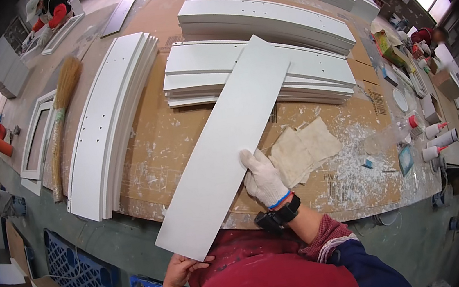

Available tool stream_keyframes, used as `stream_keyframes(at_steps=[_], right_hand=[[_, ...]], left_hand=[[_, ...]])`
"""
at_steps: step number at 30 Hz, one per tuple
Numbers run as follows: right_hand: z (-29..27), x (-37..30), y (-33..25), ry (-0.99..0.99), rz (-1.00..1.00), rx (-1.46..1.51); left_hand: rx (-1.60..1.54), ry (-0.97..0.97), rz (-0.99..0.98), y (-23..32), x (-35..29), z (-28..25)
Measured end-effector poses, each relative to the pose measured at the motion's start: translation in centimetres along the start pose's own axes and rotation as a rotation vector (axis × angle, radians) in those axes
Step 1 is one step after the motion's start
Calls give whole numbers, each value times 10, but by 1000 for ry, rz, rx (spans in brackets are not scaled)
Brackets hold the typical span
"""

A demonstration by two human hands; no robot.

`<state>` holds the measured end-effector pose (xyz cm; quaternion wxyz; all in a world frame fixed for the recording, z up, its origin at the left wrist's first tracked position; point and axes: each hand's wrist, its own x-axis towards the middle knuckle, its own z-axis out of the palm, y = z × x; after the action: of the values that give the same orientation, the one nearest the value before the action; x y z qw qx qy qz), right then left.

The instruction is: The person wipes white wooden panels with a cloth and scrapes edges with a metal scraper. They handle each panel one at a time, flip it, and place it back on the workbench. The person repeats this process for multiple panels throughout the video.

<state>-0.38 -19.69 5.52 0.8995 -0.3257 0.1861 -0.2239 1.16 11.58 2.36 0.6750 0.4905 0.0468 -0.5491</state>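
A long white board (224,147) is tilted across the middle of the view, its far end over the stacked boards and its near end by my body. My left hand (184,270), bare, grips the near end from below, fingers curled at the edge. My right hand (262,177), in a white knit glove with a blue and red cuff, is closed on the board's right edge; its fingers underneath are hidden. Just right of the glove lies a folded cream cloth (305,149) on the cardboard (151,172).
White board stacks (265,18) stand at the back, with another stack (107,125) on the left. A straw broom (64,117) lies beside a white frame (37,135). White flakes (355,161) litter the right side, near bottles (437,140). A person (50,13) works far left.
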Motion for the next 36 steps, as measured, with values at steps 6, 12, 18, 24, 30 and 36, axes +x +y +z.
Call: stream_keyframes(at_steps=[6, 12, 18, 24, 30, 36], right_hand=[[0, 12, 22, -16, 71, 312], [46, 33, 23, 44, 213, 539], [48, 57, 42, -303, 164, 445], [-8, 51, 39, -206, 456, 340], [-52, 51, 17, -237, 292, -273], [-28, -14, -67, -467, -124, -1251]], left_hand=[[-661, -214, -69, -6, -4, -6], [-855, -258, 20, -23, -6, -19], [-504, 159, 427, 21, -8, 24], [-728, -25, 367, 21, -9, 31], [-420, -221, 326, 5, 3, 53], [-330, -237, 426, 23, 8, 65]])
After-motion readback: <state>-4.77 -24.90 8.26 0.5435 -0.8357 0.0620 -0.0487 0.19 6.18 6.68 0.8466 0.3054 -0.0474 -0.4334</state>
